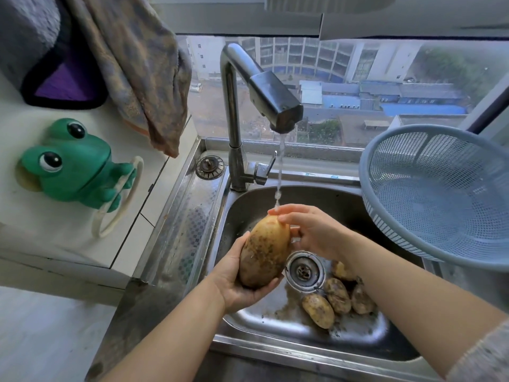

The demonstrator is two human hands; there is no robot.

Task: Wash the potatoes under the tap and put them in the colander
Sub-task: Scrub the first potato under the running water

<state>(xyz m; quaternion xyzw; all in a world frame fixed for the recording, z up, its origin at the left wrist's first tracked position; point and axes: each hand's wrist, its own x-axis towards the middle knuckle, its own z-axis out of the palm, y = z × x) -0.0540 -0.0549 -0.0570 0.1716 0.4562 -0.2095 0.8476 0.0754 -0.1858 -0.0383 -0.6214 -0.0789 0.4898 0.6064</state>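
Big potato (265, 250) just left of and above drain (304, 270), top end in tap (272, 97) stream; left hand (234, 282) cups it, fingers curled round lower half; right hand (314, 232) fingers together, near-straight, laid on top end; muddy potatoes (318, 310) just right of drain; colander (440, 161) further right, beyond drain.

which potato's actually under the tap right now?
The large potato gripped in the left hand, its top end under the water stream with the right hand touching it. The other potatoes lie dirty on the sink floor beside the drain.
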